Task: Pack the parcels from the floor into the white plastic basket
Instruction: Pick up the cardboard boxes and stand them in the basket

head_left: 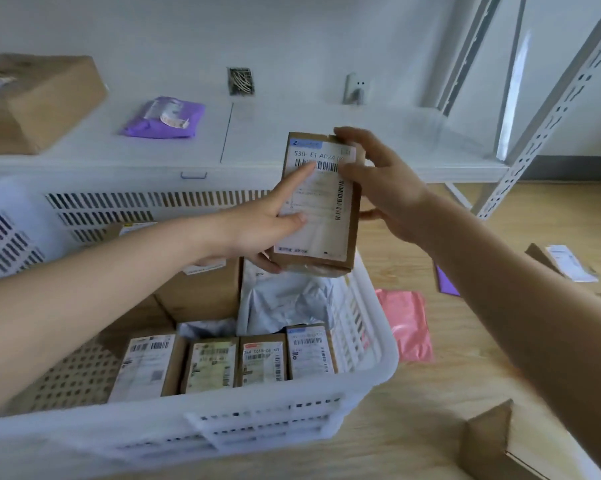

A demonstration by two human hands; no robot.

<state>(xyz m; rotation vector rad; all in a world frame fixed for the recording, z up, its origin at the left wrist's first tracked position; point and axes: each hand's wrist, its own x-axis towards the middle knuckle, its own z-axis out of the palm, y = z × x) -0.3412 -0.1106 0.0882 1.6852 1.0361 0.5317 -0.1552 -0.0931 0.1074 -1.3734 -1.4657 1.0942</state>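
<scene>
Two hands on one parcel: small brown box (pixel 321 206), label side toward the camera, held upright above the far right corner of the white basket (pixel 368 368).
Left hand (pixel 261 226): fingers wrapped round the box's lower left edge, thumb across the label, index finger laid up toward the barcode. Firm hold.
Right hand (pixel 385 188): fingers spread wide, tips touching the box's upper right corner and right side. Steadying more than gripping, as far as I can judge.
Basket contents: row of four labelled boxes (pixel 223 362) standing along the near wall; larger cartons (pixel 202 292) at back left; grey poly bag (pixel 285 303) crumpled at back right, directly under the held box.
Free space: bare perforated floor at near left of the basket; soft pocket over the grey bag.
Still on the floor: pink mailer (pixel 410 323) just right of the basket, purple mailer (pixel 446 282), another labelled parcel (pixel 569 263) farther right, open carton (pixel 493 441) at near right.
Step in hand (judgement): placing this box.
How to do it well: lower it on edge, label up like the front row, tight against a neighbour; avoid resting it loose on the bag, where it could tip.
Risk: right rim close below; clear it before letting go.
</scene>
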